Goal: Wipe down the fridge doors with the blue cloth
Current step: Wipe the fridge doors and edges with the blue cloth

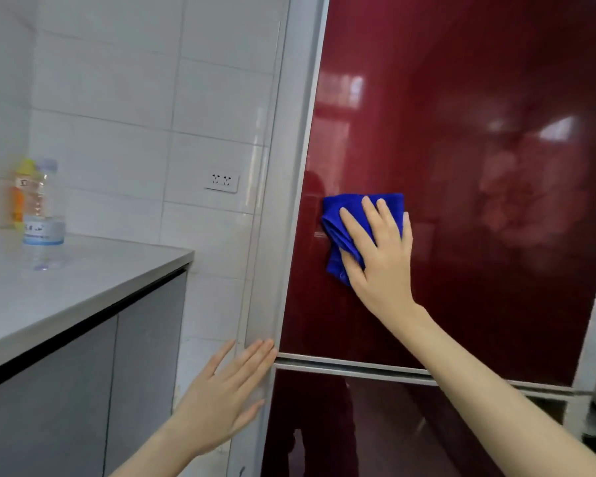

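Blue cloth [332, 228]: centre of frame, flat against upper fridge door [479, 173]; right hand [382, 259] presses it, fingers [372, 218] straight, spread; left hand [227, 397], lower centre, fingers released, touching fridge side edge [283, 201]; bottle [43, 215] on table [83, 287], left.

Blue cloth [334, 228] – bunched, flat against glossy red upper fridge door [461, 166], near its left edge – lower door [358, 435] beneath

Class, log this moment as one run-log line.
phase: wipe upper fridge door | right hand: flat, pressing blue cloth on door | left hand: open, at fridge side frame
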